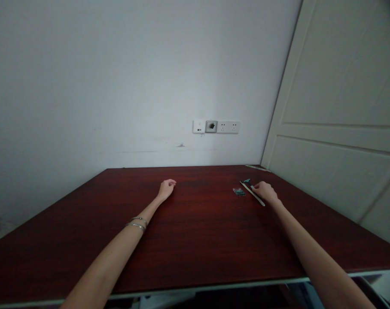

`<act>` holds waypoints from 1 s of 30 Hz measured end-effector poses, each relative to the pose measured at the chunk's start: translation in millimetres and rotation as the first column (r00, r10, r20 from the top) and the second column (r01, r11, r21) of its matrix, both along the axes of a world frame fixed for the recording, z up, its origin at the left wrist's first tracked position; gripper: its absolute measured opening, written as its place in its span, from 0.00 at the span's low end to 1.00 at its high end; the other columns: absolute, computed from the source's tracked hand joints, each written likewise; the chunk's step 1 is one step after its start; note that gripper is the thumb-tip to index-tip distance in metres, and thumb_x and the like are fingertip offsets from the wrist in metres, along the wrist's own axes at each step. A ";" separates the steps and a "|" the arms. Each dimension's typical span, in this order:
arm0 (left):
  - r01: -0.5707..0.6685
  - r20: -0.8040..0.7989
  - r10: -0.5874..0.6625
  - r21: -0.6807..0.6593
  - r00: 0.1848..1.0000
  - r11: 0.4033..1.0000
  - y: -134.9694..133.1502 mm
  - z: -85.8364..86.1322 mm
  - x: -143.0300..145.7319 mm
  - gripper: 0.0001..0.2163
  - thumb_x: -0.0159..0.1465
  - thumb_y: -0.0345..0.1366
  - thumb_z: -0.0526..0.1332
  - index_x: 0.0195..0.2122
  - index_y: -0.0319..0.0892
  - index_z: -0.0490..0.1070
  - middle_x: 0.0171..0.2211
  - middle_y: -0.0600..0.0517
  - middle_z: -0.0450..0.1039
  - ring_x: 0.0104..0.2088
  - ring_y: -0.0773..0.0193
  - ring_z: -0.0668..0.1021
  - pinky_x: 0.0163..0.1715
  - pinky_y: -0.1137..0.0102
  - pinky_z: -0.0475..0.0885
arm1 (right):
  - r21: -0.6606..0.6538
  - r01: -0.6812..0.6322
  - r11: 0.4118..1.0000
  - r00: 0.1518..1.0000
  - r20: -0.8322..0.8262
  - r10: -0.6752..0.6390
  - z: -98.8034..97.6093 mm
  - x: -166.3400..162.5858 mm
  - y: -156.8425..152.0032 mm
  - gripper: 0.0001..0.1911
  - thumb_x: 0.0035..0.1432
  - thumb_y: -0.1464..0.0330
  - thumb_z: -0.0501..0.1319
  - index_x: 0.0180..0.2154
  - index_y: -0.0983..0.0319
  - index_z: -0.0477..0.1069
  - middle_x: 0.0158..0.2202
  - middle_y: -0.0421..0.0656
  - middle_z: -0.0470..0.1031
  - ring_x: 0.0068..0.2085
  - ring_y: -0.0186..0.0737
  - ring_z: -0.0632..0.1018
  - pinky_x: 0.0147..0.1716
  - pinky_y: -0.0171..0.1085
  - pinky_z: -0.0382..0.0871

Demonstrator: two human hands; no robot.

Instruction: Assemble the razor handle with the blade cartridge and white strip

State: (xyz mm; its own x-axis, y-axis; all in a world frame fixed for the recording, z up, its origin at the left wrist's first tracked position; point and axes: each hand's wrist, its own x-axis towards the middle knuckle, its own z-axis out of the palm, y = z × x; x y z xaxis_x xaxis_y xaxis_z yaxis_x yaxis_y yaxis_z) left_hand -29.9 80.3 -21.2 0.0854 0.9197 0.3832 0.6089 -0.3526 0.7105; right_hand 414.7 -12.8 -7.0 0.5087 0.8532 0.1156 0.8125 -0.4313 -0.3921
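My left hand (167,189) rests on the dark red table (198,231), its fingers loosely curled with nothing seen in them. Two thin bracelets (137,223) circle that forearm. My right hand (266,192) lies at the right of the table with its fingertips on a long thin pale stick-like tool (253,194) that lies flat on the wood. A small teal piece (247,181) sits at the tool's far end. A small dark clear-looking packet (239,192) lies just left of the tool, apart from my hand.
A white wall stands behind the table, with a row of sockets (216,127) above the far edge. A pale panelled door (336,128) runs along the right side. A thin light strip (257,168) lies at the table's far right corner.
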 end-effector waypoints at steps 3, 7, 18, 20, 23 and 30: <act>0.011 0.002 -0.011 0.006 1.000 1.000 -0.3 -0.1 -0.2 0.13 0.54 0.21 0.52 0.34 0.36 0.74 0.33 0.47 0.77 0.35 0.67 0.77 0.43 0.72 0.69 | 0.000 0.001 1.000 1.000 0.002 -0.001 -4.9 4.5 2.3 0.17 0.49 0.60 0.58 0.40 0.59 0.75 0.42 0.52 0.74 0.43 0.53 0.75 0.37 0.42 0.68; 0.010 -0.016 -0.010 0.022 1.000 1.000 -0.2 -0.3 -1.0 0.13 0.53 0.22 0.51 0.33 0.37 0.74 0.31 0.48 0.77 0.35 0.66 0.77 0.43 0.71 0.69 | 0.002 0.023 1.000 1.000 -0.010 -0.023 -8.2 9.9 3.2 0.18 0.49 0.60 0.59 0.41 0.60 0.75 0.42 0.53 0.74 0.43 0.53 0.75 0.37 0.43 0.69; 0.018 -0.101 -0.015 0.025 0.995 1.000 -0.9 -1.8 -0.1 0.13 0.54 0.23 0.52 0.32 0.38 0.75 0.33 0.48 0.77 0.36 0.64 0.77 0.43 0.70 0.69 | -0.016 0.077 0.997 0.997 0.032 -0.076 -6.8 8.5 -0.9 0.19 0.48 0.59 0.59 0.42 0.58 0.74 0.41 0.53 0.74 0.42 0.51 0.76 0.37 0.45 0.69; 0.022 -0.138 -0.018 0.031 0.990 0.999 -1.7 -2.3 0.4 0.13 0.54 0.23 0.52 0.32 0.38 0.76 0.34 0.49 0.77 0.38 0.64 0.77 0.44 0.70 0.68 | -0.026 0.068 0.997 0.997 0.039 -0.067 -7.2 7.5 -1.2 0.20 0.48 0.59 0.59 0.43 0.59 0.74 0.40 0.53 0.74 0.41 0.50 0.76 0.37 0.44 0.69; 0.031 -0.174 -0.022 0.049 0.985 0.998 -1.4 -4.7 0.4 0.14 0.54 0.23 0.51 0.32 0.39 0.76 0.35 0.49 0.77 0.40 0.63 0.76 0.46 0.71 0.67 | -0.044 0.066 0.997 0.997 0.048 -0.064 -6.5 4.5 -1.0 0.21 0.50 0.57 0.57 0.44 0.60 0.73 0.40 0.54 0.74 0.41 0.52 0.76 0.37 0.45 0.69; 0.031 -0.212 -0.018 0.057 0.977 0.998 0.2 -9.6 0.1 0.14 0.54 0.24 0.52 0.31 0.41 0.77 0.35 0.50 0.77 0.40 0.64 0.76 0.46 0.72 0.67 | 0.043 -0.010 0.999 0.979 0.203 0.001 15.6 -41.9 8.4 0.20 0.54 0.59 0.53 0.44 0.62 0.73 0.44 0.56 0.69 0.45 0.54 0.72 0.38 0.46 0.67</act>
State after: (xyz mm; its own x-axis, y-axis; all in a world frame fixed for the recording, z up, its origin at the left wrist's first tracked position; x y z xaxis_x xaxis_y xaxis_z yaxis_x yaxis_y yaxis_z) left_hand -29.8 80.6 -30.8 0.1925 0.8924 0.4082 0.7334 -0.4072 0.5443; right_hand 372.8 -4.4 8.6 0.4663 0.8476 0.2533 0.8794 -0.4129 -0.2372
